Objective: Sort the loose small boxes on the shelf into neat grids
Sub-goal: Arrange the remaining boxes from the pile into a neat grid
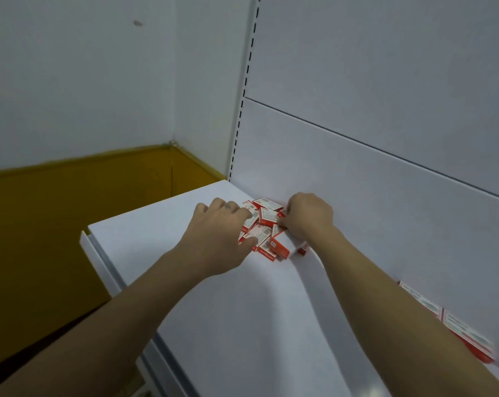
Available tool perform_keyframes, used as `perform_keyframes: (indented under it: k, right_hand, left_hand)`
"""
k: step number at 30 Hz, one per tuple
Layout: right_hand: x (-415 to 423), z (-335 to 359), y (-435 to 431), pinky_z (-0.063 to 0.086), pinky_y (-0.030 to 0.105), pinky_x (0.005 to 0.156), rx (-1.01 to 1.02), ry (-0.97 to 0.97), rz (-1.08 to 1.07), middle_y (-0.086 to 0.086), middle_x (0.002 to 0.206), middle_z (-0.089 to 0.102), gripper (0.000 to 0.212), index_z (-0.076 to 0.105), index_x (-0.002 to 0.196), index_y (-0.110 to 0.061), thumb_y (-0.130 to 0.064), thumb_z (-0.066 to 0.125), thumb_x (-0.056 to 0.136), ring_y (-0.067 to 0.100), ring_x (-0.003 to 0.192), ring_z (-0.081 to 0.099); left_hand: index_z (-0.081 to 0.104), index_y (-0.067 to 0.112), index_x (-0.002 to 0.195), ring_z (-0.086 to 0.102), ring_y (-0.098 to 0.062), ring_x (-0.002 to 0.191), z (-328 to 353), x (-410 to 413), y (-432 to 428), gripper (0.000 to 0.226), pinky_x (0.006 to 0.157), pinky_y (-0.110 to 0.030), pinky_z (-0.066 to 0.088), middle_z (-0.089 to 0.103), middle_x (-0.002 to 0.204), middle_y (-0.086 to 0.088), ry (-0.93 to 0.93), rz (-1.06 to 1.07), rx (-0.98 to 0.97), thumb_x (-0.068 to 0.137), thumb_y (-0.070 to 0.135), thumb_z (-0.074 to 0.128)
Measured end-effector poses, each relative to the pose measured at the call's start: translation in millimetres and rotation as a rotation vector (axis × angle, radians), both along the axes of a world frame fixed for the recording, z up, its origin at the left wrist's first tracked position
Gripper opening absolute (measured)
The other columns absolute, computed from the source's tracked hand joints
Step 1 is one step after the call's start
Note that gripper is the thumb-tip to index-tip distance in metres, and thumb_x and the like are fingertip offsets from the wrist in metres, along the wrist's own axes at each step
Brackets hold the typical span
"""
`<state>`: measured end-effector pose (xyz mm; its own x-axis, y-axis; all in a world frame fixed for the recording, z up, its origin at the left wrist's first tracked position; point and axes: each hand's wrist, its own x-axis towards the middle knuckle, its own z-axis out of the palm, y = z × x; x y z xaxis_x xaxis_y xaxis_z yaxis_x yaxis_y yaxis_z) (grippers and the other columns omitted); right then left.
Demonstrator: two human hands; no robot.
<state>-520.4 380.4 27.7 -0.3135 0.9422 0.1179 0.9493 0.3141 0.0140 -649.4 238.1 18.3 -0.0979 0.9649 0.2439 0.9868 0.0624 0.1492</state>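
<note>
A white back panel (357, 167) rose behind a white shelf (242, 310). Far right, a blurred row of boxes (454, 325) lay flat against the panel, long sides running along it. At the shelf's rear, touching the panel, sat a pile of small boxes (266, 222), red and white, their long sides pointing every which way. The left hand (213, 239) gripped the pile's left side, fingers curled over it, thumb on a near box. The right hand (308, 216) met the pile's right edge, fingers tucked; whether it held a box was unclear. One stray box (303, 248) lay just beside that wrist.
</note>
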Motion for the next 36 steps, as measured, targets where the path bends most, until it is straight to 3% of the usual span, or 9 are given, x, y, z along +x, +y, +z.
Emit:
perform_keyframes:
  k: [5, 9, 16, 18, 21, 29, 32, 34, 36]
  right_hand:
    - [2, 2, 1, 0.040, 0.029, 0.060, 0.107, -0.029, 0.009, 0.002, 0.080, 0.055, 0.013, 0.060, 0.090, -0.013, -0.025, 0.056, 0.090, 0.022, 0.071, 0.052]
    - [17, -4, 6, 0.041, 0.029, 0.062, 0.085, 0.143, -0.043, 0.007, 0.093, 0.065, 0.011, 0.061, 0.092, -0.012, -0.019, 0.056, 0.086, 0.026, 0.081, 0.059]
    - [63, -8, -6, 0.055, 0.032, 0.076, 0.040, 0.897, -0.094, 0.001, 0.090, 0.073, 0.013, 0.071, 0.092, -0.014, -0.012, 0.062, 0.083, 0.017, 0.080, 0.067]
    - [81, -1, -17, 0.059, 0.038, 0.071, -0.034, 1.129, -0.125, 0.000, 0.080, 0.074, 0.011, 0.072, 0.086, -0.014, -0.008, 0.064, 0.082, 0.019, 0.073, 0.071]
    - [111, 12, -40, 0.058, 0.030, 0.060, -0.136, 1.361, -0.126, 0.004, 0.078, 0.075, 0.010, 0.071, 0.089, -0.009, -0.003, 0.065, 0.084, 0.023, 0.072, 0.072]
    - [187, 24, -103, 0.057, 0.030, 0.066, -0.129, 1.474, -0.182, 0.010, 0.084, 0.075, 0.027, 0.065, 0.110, -0.018, -0.004, 0.066, 0.086, 0.025, 0.074, 0.072]
    - [209, 25, -122, 0.059, 0.031, 0.069, -0.130, 1.494, -0.238, 0.007, 0.086, 0.076, 0.023, 0.065, 0.107, -0.017, -0.005, 0.065, 0.087, 0.026, 0.076, 0.072]
    - [222, 25, -134, 0.059, 0.034, 0.071, -0.136, 1.524, -0.277, 0.006, 0.088, 0.076, 0.022, 0.065, 0.107, -0.016, -0.006, 0.065, 0.087, 0.027, 0.077, 0.073]
    - [234, 23, -145, 0.058, 0.035, 0.071, -0.139, 1.573, -0.304, 0.009, 0.088, 0.075, 0.020, 0.063, 0.106, -0.013, -0.005, 0.064, 0.088, 0.026, 0.075, 0.071]
  left_hand:
    - [0.041, 0.028, 0.136, 0.038, -0.019, 0.127, -1, 5, 13, 0.053, 0.103, -0.041, 0.030, 0.044, 0.142, 0.003, -0.021, -0.021, 0.035, 0.092, 0.058, 0.036]
    - [0.037, 0.029, 0.139, 0.035, -0.019, 0.130, 3, 10, 23, 0.054, 0.105, -0.042, 0.028, 0.041, 0.145, 0.004, -0.052, -0.038, 0.015, 0.092, 0.057, 0.036]
    - [0.037, 0.030, 0.138, 0.035, -0.018, 0.129, 12, 28, 41, 0.051, 0.105, -0.040, 0.027, 0.043, 0.143, 0.004, -0.094, -0.106, 0.056, 0.093, 0.052, 0.040]
    - [0.036, 0.030, 0.138, 0.033, -0.019, 0.130, 14, 40, 45, 0.050, 0.106, -0.041, 0.026, 0.042, 0.143, 0.004, -0.118, -0.147, 0.069, 0.093, 0.051, 0.041]
    - [0.033, 0.030, 0.139, 0.032, -0.020, 0.130, 17, 64, 52, 0.052, 0.105, -0.039, 0.024, 0.043, 0.142, 0.004, -0.146, -0.225, 0.106, 0.092, 0.049, 0.044]
    - [0.022, 0.034, 0.145, 0.038, -0.016, 0.125, 23, 146, 54, 0.072, 0.103, -0.036, 0.025, 0.049, 0.137, 0.008, -0.262, -0.493, 0.157, 0.085, 0.050, 0.059]
    - [0.038, 0.035, 0.135, 0.047, -0.013, 0.118, 22, 172, 52, 0.062, 0.097, -0.031, 0.035, 0.056, 0.127, 0.013, -0.433, -0.578, 0.135, 0.082, 0.047, 0.066]
    - [0.048, 0.033, 0.124, 0.053, -0.007, 0.108, 21, 186, 52, 0.054, 0.084, -0.018, 0.044, 0.060, 0.118, 0.014, -0.642, -0.629, 0.056, 0.077, 0.039, 0.075]
    - [0.053, 0.033, 0.114, 0.057, -0.006, 0.100, 21, 197, 53, 0.047, 0.076, -0.012, 0.045, 0.063, 0.109, 0.015, -0.720, -0.696, 0.003, 0.074, 0.034, 0.078]
